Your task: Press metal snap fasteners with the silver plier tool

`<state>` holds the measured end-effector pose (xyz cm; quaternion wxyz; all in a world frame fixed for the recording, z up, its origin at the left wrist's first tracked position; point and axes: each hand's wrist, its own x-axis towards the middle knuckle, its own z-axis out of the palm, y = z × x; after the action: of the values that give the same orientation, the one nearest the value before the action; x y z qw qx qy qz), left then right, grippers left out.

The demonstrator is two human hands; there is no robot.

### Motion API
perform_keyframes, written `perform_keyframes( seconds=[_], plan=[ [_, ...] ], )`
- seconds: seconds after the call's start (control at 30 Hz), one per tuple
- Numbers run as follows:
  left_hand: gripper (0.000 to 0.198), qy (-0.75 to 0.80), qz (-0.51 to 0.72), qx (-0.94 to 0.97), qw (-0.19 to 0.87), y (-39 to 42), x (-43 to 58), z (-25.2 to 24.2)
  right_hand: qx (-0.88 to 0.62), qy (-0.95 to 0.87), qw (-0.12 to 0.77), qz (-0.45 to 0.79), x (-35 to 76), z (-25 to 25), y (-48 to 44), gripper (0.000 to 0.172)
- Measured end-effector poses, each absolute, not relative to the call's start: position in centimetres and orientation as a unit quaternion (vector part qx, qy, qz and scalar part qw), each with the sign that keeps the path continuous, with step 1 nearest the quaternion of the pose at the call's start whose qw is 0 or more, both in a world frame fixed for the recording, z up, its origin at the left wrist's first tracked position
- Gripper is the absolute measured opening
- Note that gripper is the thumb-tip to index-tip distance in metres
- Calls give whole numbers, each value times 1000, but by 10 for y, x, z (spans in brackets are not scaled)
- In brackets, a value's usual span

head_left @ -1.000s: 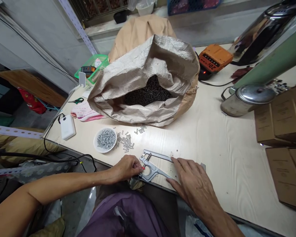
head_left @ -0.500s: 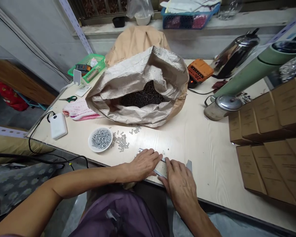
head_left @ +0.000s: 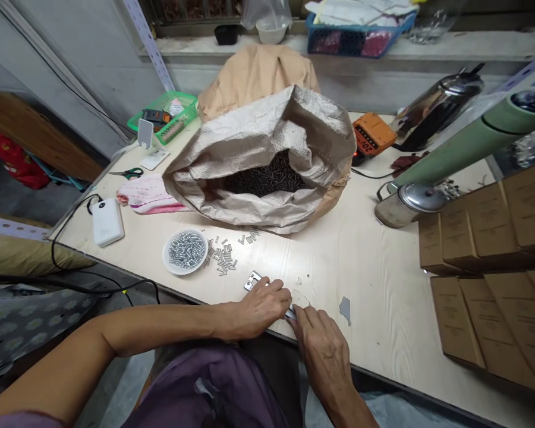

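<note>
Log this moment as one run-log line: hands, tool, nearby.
left hand: curled over grey metal hand tool | right hand: gripping same tool's other end | nearby: round white bowl holding small silver metal pieces

Grey metal hand tool [head_left: 252,280]: smooth, glossy. Off-white woven-plastic sack [head_left: 245,134]: rough, creased. Pale wood-grained desk [head_left: 383,285]: smooth, faintly glossy.

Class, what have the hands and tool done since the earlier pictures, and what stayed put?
The left hand moved rightward along the metal tool from its spring end, now closed over its middle; the handles, spread at first, look squeezed together in the right hand. The bowl and sack stayed put.
</note>
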<state>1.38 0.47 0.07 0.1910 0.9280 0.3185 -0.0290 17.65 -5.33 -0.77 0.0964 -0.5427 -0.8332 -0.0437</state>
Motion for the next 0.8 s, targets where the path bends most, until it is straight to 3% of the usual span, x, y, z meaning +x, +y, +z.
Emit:
perform_keyframes(
  seconds=[0.1, 0.17, 0.4, 0.53, 0.8],
  plan=[
    [34, 345, 17, 924, 166, 3, 10, -4, -535, -830, 132, -82, 178, -16, -51, 29],
    [41, 363, 54, 920, 138, 1, 4, -7, -507, -839, 166, -103, 175, -21, -45, 28],
    [19, 531, 199, 823, 33, 14, -70, 18, -481, -844, 230, -65, 133, -7, -12, 26],
    [20, 648, 108, 754, 4, 26, -129, 34, -496, -828, 256, -56, 116, 0, -6, 24],
    [16, 580, -36, 813, 37, 30, -152, 22, -513, -812, 276, -29, 123, -1, -8, 23]
  ],
)
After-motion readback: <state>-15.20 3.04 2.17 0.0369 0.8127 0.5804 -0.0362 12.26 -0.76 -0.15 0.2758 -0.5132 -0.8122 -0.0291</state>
